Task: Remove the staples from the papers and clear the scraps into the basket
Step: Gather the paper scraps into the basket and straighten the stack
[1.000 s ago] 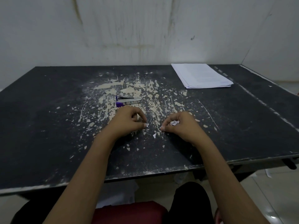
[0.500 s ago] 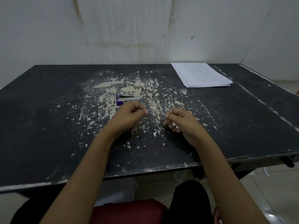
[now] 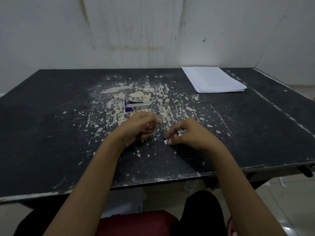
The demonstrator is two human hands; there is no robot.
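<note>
Black chipped table [image 3: 51, 133] bears the papers [image 3: 213, 79] at its far right, and close in the left hand [image 3: 139, 126] hangs curled, its contents unclear, while the right hand [image 3: 189, 133], clutching scraps [image 3: 180, 132], pinches a loose scrap [image 3: 165, 142] at its leftward fingertips.

You work in dim, flat light: the stained white plaster wall [image 3: 153, 31] and the stack of white printed papers [image 3: 213, 80] show palest, the worn black tabletop [image 3: 51, 133] swallows detail, and the small white paper scraps [image 3: 181, 133] pinched in your right hand [image 3: 190, 135] stand out. Your left hand [image 3: 138, 126] is blurred at the fingers, and the table's edges bow with the wide lens.
</note>
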